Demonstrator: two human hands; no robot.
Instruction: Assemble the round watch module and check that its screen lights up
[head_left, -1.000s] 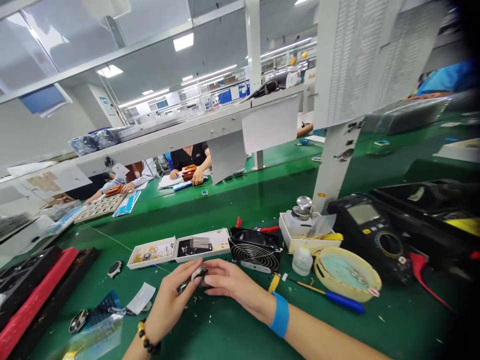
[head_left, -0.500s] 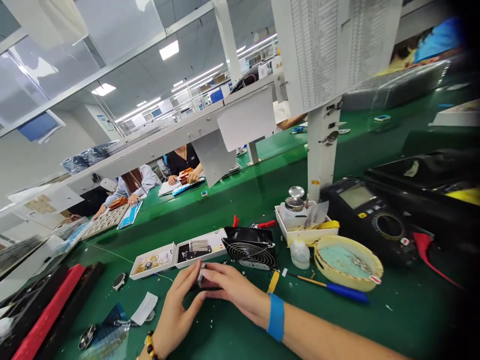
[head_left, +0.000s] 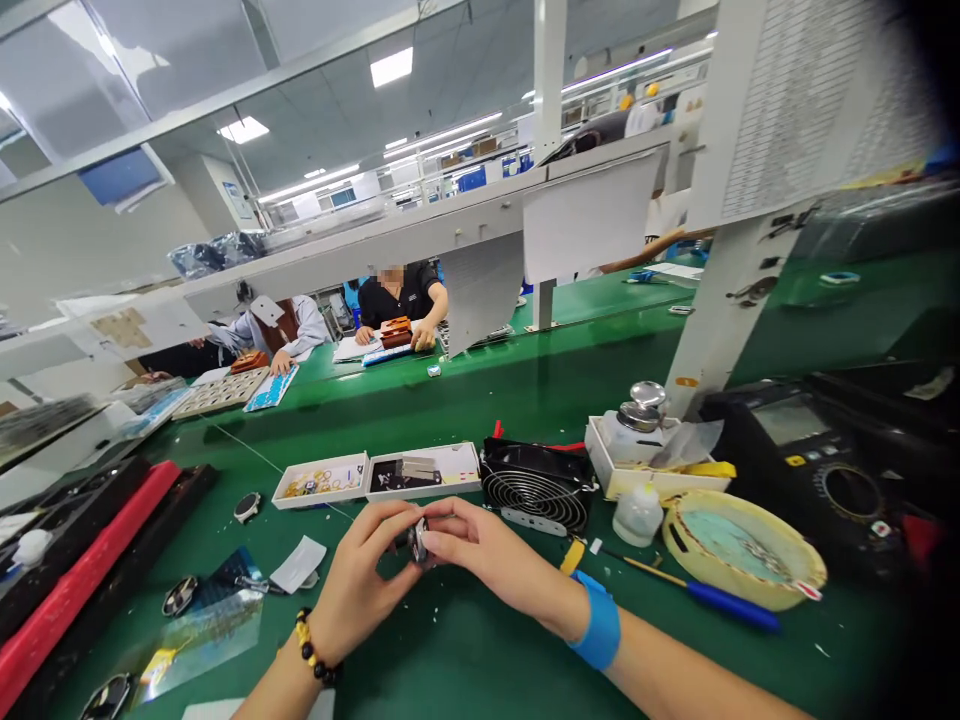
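Both of my hands meet over the green bench and pinch one small round watch body (head_left: 417, 541) between their fingertips. My left hand (head_left: 365, 578), with a beaded bracelet at the wrist, grips it from the left. My right hand (head_left: 487, 552), with a blue wristband, grips it from the right. The watch body stands on edge and is mostly hidden by my fingers. Just beyond my hands lie two small white parts trays (head_left: 375, 478).
A black fan (head_left: 536, 486), a white tray with a dispenser bottle (head_left: 634, 455), a yellow dish (head_left: 742, 550), a blue-handled tool (head_left: 720, 592) and a multimeter (head_left: 817, 460) lie right. Watch bodies (head_left: 246, 506), film and red-black trays (head_left: 82, 560) lie left. Two people work across the bench.
My hands have stayed together on the watch body and turned it up on edge. The camera view has swung, shifting the bench things slightly.
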